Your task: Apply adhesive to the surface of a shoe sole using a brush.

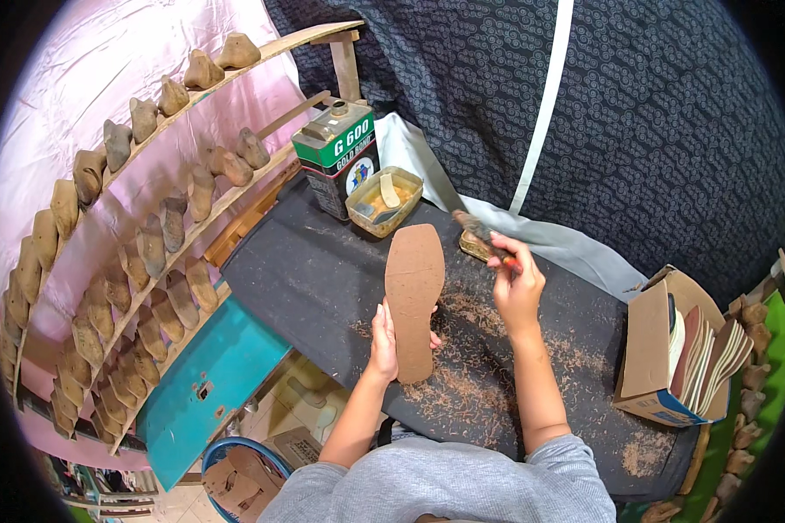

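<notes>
My left hand (383, 343) is closed around the narrower half of a brown shoe insole (414, 288), with fingertips showing at its right edge. The insole's broad end points away from me, its flat face up. In my right hand (516, 283) is a dark, crusted brush (475, 230) with some red at the handle; the brush slants up to the left. Behind it, partly hidden, a small yellowish container (475, 247) stands on the table. The brush and the insole are apart.
Brown shavings (471, 383) litter the black-covered table (296, 261). At its far side stand a green-and-black metal can (333, 157) and a glue tub (385, 202). Wooden shoe lasts (174, 222) line racks on the left. A cardboard box (650, 349) of soles stands right.
</notes>
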Tool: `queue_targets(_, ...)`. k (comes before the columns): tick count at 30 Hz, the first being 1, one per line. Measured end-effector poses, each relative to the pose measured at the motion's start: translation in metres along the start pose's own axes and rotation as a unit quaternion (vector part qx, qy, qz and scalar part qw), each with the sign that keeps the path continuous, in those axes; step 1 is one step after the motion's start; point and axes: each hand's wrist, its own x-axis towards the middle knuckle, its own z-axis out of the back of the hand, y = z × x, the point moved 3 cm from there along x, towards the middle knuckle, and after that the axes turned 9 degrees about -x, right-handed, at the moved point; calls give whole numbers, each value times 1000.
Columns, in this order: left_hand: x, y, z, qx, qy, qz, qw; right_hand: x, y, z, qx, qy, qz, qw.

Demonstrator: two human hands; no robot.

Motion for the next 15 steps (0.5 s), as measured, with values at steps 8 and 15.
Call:
queue_targets(8,9,2,-13,23,49,-37,998,-12,47,-4,52,98,180,977)
queue_targets(15,7,5,-4,31,14,-28,999,-28,58,14,146,88,192,966)
